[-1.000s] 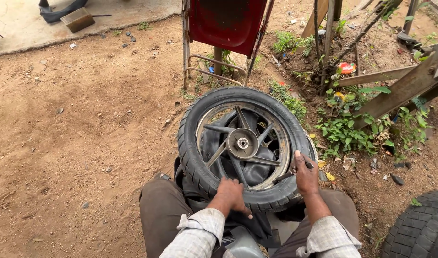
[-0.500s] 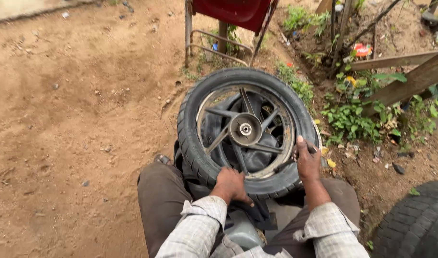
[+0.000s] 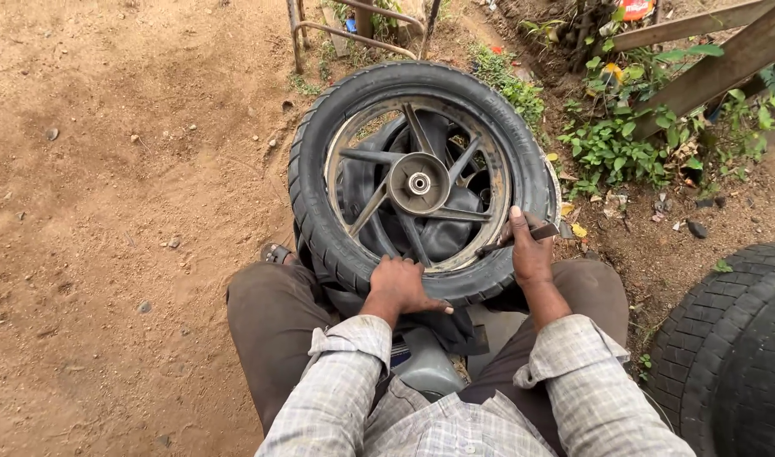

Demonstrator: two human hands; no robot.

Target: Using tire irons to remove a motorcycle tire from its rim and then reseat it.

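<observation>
A motorcycle wheel (image 3: pixel 417 182) with a black tyre (image 3: pixel 316 216) fills the middle of the frame, resting against the seated person's knees. The left hand (image 3: pixel 400 286) lies flat on the tyre's lower edge, fingers spread, gripping nothing. The right hand (image 3: pixel 527 250) at centre right clenches a slim metal tool (image 3: pixel 544 230) against the rim. More tyres (image 3: pixel 730 355) sit at lower right on the dirt ground (image 3: pixel 108 211).
</observation>
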